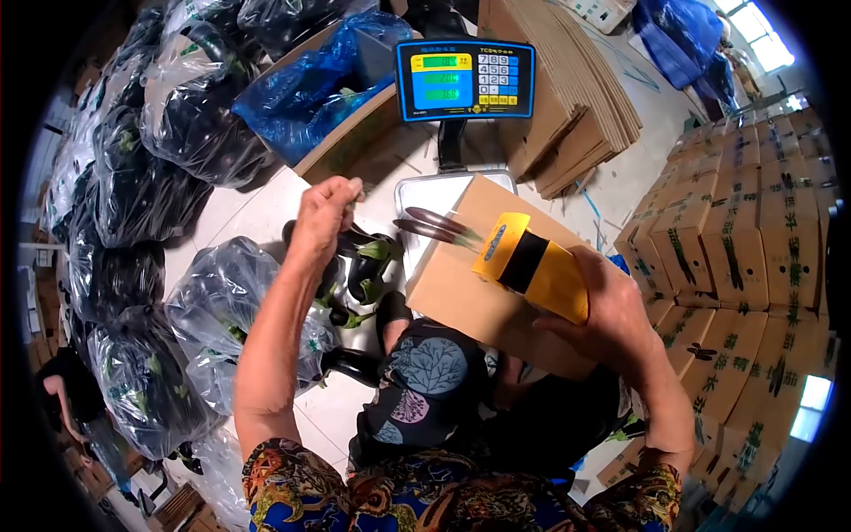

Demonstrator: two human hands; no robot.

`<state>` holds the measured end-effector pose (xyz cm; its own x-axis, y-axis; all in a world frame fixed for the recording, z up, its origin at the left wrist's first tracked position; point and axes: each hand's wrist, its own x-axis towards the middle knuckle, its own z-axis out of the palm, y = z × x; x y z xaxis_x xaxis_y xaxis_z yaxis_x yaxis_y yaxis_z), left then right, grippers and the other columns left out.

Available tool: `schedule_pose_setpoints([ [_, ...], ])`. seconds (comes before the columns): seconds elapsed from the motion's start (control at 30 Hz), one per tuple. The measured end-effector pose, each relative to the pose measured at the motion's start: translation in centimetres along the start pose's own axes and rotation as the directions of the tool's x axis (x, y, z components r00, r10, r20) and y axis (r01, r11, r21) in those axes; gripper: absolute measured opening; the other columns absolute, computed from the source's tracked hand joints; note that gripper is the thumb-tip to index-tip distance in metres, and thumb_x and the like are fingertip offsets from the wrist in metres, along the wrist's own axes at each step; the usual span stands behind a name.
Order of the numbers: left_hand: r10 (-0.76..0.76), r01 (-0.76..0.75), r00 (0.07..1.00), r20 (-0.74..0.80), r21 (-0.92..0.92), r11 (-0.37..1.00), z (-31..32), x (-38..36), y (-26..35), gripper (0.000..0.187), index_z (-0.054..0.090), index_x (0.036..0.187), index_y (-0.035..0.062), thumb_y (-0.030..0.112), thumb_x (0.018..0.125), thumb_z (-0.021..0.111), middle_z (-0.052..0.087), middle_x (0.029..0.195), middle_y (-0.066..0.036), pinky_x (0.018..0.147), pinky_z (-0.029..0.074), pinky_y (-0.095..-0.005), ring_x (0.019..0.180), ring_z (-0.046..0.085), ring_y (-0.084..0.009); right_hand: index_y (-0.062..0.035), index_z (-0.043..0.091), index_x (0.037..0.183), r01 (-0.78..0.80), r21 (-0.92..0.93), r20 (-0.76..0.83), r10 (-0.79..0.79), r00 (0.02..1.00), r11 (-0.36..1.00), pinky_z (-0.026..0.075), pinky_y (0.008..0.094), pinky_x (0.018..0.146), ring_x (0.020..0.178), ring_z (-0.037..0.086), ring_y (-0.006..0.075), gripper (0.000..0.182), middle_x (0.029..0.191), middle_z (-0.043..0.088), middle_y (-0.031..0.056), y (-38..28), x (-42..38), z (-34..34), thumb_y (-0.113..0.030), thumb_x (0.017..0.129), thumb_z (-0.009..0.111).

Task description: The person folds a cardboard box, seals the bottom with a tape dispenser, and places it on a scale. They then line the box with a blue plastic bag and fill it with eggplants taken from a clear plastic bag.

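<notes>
My right hand (607, 306) grips a yellow block-shaped item (557, 282) with a black band across it and a small blue logo at its far end. It is held over a brown cardboard box (465, 284) in front of my knees. Two slim purple eggplants (430, 228) reach from that far end past the box's left edge. Raised to the left, my left hand (326, 213) is closed, fingertips pinched together; I cannot tell what is in them. Below it, dark eggplants with green caps (365, 270) lie beside a clear plastic bag (226, 279).
A digital scale display (465, 80) stands beyond the pale weighing platform (417, 188). Behind it are an open carton (341, 133) lined with blue plastic and flattened cardboard (563, 133). Bagged eggplants (146, 191) fill the left; stacked cartons (736, 230) rise at right. Another person (66, 381) is far left.
</notes>
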<state>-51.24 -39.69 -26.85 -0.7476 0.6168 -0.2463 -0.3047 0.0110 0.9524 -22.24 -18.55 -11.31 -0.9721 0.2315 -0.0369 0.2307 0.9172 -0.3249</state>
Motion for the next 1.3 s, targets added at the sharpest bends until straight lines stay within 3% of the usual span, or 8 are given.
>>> schedule_pose_setpoints([
  [0.17, -0.119, 0.117, 0.993, -0.021, -0.096, 0.989, 0.4, 0.4, -4.2, 0.029, 0.056, 0.074, 0.0070, 0.027, 0.094, 0.060, 0.036, 0.055, 0.008, 0.045, 0.021, -0.0233, 0.047, 0.028, -0.0049, 0.0038, 0.049, 0.121, -0.011, -0.041, 0.064, 0.014, 0.998, 0.999, 0.054, 0.0425, 0.073, 0.086, 0.066, 0.0386, 0.073, 0.100, 0.063, 0.0219, -0.7, 1.3, 0.1, -0.038, 0.070, 0.081],
  [0.4, 0.090, -0.070, 0.995, -0.051, 0.306, 0.949, 5.1, 0.4, -10.0, 0.033, 0.056, 0.073, 0.0040, 0.029, 0.095, 0.055, 0.046, 0.062, 0.005, 0.055, 0.036, -0.0247, 0.061, 0.039, -0.0057, 0.0011, 0.052, 0.116, -0.004, -0.106, 0.047, 0.009, 0.999, 0.994, 0.054, 0.0409, 0.073, 0.084, 0.065, 0.0376, 0.069, 0.097, 0.064, 0.0197, -0.6, 1.9, 0.8, -0.039, 0.069, 0.081],
  [0.5, 0.269, -0.279, 0.957, 0.113, 0.623, 0.731, 7.3, -0.4, -12.3, 0.034, 0.058, 0.078, 0.0014, 0.030, 0.096, 0.051, 0.059, 0.062, -0.017, 0.060, 0.047, -0.0411, 0.059, 0.059, -0.0324, 0.0001, 0.053, 0.115, -0.038, -0.051, 0.068, 0.042, 0.997, 0.998, 0.053, 0.0406, 0.074, 0.085, 0.065, 0.0366, 0.068, 0.097, 0.065, 0.0181, -0.7, 2.1, 0.7, -0.038, 0.067, 0.082],
  [0.87, -0.132, -0.137, 0.967, 0.219, 0.880, 0.455, 6.9, 0.7, -12.3, 0.028, 0.054, 0.101, 0.0064, 0.032, 0.098, 0.043, 0.064, 0.081, -0.024, 0.073, 0.048, -0.0515, 0.080, 0.062, -0.0444, -0.0049, 0.056, 0.113, -0.033, 0.053, -0.017, 0.034, 0.999, 0.998, 0.053, 0.0411, 0.075, 0.086, 0.065, 0.0353, 0.064, 0.094, 0.066, 0.0149, -1.1, 2.0, 1.2, -0.031, 0.063, 0.085],
  [1.0, -0.047, -0.132, 0.981, 0.188, 0.825, 0.549, 5.8, 1.3, -16.3, 0.031, 0.055, 0.106, 0.0076, 0.035, 0.096, 0.043, 0.067, 0.091, -0.022, 0.080, 0.050, -0.0490, 0.089, 0.063, -0.0426, -0.0038, 0.054, 0.113, -0.024, -0.011, -0.033, 0.024, 0.999, 1.000, 0.053, 0.0408, 0.072, 0.084, 0.065, 0.0347, 0.064, 0.091, 0.066, 0.0159, -1.1, 1.8, 1.3, -0.032, 0.064, 0.084],
  [1.17, 0.171, -0.179, 0.984, 0.056, 0.220, 0.959, 9.3, 2.9, -11.9, 0.036, 0.053, 0.115, 0.0055, 0.034, 0.095, 0.048, 0.059, 0.111, -0.025, 0.092, 0.045, -0.0412, 0.102, 0.056, -0.0421, -0.0032, 0.053, 0.115, -0.009, 0.020, -0.017, 0.010, 1.000, 1.000, 0.053, 0.0418, 0.073, 0.084, 0.065, 0.0358, 0.065, 0.092, 0.065, 0.0173, -0.5, 1.7, 1.6, -0.032, 0.066, 0.083],
  [1.2, 0.108, -0.132, 0.963, 0.248, 0.081, 0.988, 10.5, 1.5, -9.6, 0.041, 0.051, 0.119, 0.0041, 0.037, 0.095, 0.045, 0.054, 0.117, -0.025, 0.095, 0.042, -0.0417, 0.107, 0.052, -0.0427, -0.0032, 0.053, 0.116, 0.001, 0.018, -0.022, 0.000, 1.000, 1.000, 0.053, 0.0420, 0.074, 0.084, 0.065, 0.0361, 0.065, 0.092, 0.065, 0.0176, -0.4, 1.8, 1.6, -0.032, 0.066, 0.083],
  [1.3, 0.262, -0.413, 0.891, 0.370, 0.424, 0.806, 9.2, 4.7, -16.3, 0.045, 0.050, 0.117, 0.0041, 0.043, 0.096, 0.040, 0.056, 0.114, -0.024, 0.094, 0.043, -0.0429, 0.104, 0.053, -0.0428, -0.0019, 0.051, 0.115, -0.029, -0.029, -0.013, 0.029, 0.999, 0.999, 0.053, 0.0411, 0.071, 0.083, 0.065, 0.0374, 0.065, 0.095, 0.064, 0.0183, -0.2, 1.9, 1.6, -0.030, 0.066, 0.083],
])
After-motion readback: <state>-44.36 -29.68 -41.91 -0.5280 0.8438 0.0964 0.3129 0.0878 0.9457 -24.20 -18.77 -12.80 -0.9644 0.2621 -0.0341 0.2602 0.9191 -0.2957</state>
